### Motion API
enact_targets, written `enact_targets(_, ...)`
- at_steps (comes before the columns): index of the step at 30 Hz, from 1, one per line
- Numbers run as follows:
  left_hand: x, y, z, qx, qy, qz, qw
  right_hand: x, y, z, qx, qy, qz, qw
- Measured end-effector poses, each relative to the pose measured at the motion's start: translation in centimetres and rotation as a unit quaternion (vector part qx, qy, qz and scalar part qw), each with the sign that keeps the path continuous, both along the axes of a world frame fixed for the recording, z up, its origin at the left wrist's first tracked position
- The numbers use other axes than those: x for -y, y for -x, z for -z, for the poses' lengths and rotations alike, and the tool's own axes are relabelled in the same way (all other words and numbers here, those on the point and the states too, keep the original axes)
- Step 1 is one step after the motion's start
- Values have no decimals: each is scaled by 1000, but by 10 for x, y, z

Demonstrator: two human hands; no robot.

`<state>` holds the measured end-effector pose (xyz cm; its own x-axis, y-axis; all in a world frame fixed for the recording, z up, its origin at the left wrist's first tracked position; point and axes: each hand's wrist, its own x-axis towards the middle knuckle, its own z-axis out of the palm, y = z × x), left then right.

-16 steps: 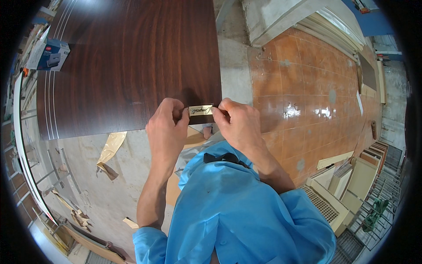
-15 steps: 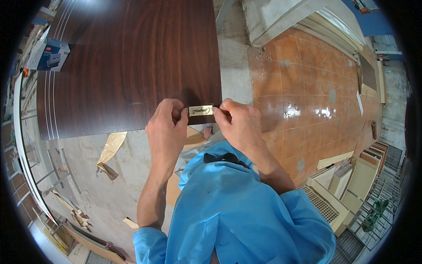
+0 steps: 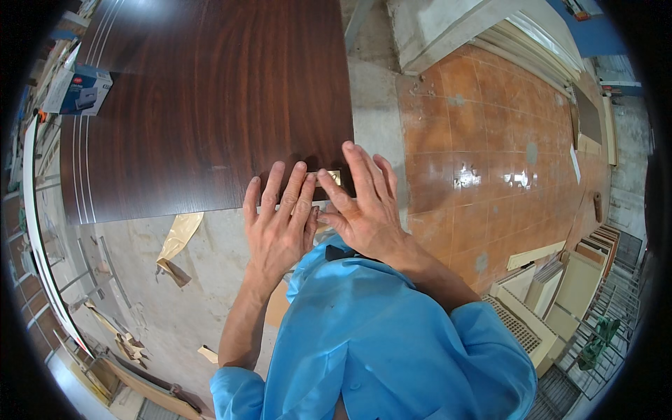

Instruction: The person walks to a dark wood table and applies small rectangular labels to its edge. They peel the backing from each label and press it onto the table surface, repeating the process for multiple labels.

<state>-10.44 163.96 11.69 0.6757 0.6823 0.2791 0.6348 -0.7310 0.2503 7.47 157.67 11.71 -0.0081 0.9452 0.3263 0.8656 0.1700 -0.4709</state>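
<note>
A small gold label [image 3: 335, 178] lies on the dark brown wood-grain door panel [image 3: 210, 105], close to its near right corner. My left hand [image 3: 280, 217] is flat with its fingers spread over the panel's near edge, its index fingertip at the label's left end. The index finger of my right hand [image 3: 367, 203] presses on the label's middle. The other right fingers stretch forward along the panel's right edge. Between them my fingers hide much of the label.
A blue and white box [image 3: 85, 89] stands at the panel's left edge. Torn brown tape [image 3: 180, 241] lies on the concrete floor below. Orange tiles [image 3: 476, 147] cover the floor to the right. Stacked boards [image 3: 549, 287] and wire racks stand at the lower right.
Both hands have gone from pinching the label's two ends to lying with fingers stretched out. The right index finger has moved left onto the label, and the fingers now cover most of it.
</note>
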Motion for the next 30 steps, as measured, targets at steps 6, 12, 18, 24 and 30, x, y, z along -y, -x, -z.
enact_targets(6,1,3,6,-18,14,27,999,3,-10,11,36,23,-11,999)
enact_targets(12,-1,12,16,-36,-14,38,999,4,-31,12,120,24,16,992)
enact_targets(18,-9,17,11,57,-16,48,997,10,-37,-2,50,35,5,998)
enact_targets(24,-1,4,18,22,-21,20,999,-2,-39,2,101,-2,-57,993)
enact_targets(30,-5,17,7,47,-53,-94,993,2,-69,-10,88,16,-61,994)
